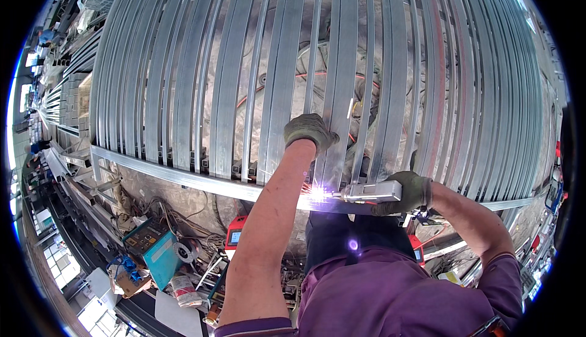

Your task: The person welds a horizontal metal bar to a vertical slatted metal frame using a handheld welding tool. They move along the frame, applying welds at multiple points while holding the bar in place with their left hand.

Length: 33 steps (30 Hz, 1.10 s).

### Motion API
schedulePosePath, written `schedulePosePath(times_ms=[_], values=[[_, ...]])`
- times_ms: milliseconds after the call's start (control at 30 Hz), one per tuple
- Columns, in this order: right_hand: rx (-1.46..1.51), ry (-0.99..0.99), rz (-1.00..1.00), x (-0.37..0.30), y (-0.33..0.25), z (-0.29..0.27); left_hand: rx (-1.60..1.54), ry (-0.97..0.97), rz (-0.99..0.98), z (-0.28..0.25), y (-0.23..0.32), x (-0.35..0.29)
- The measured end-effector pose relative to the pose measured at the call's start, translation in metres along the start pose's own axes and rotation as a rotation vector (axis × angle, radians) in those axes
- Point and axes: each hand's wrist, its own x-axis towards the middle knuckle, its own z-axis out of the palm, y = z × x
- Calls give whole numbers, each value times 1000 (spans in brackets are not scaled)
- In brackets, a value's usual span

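Many long grey metal tubes (287, 38) lie side by side, running away from me over a front metal rail (183, 177). My left hand (310, 130), in a dark grey-green glove, is closed over a tube in the middle, its fingertips partly hidden. In my gloved right hand (410, 193) is a boxy silver handheld welding gun (373, 192), its nozzle pointing left. A bright white-violet glare with sparks (317, 194) burns at the nozzle's tip, where the tube ends meet the rail. The glare hides the joint itself.
A teal machine (160, 253) stands on the floor at lower left, near cables and a wire spool (185, 251). Close to my legs is a red box with a screen (235, 232). Hoses (305, 74) show on the floor beneath the tubes.
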Motion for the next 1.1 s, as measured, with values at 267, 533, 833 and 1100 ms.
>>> schedulePosePath(times_ms=[267, 533, 833, 1100], values=[[65, 34, 28, -4, 2, 1, -10, 2, -20, -3, 2, -1], [31, 7, 7, 2, 13, 3, -1, 14, -26, 0, 0, 2], [67, 11, 5, -2, 14, 2, -3, 24, -22, 0, 1, 1], [69, 17, 37, -5, 11, 0, 13, 11, -20, -2, 1, 1]])
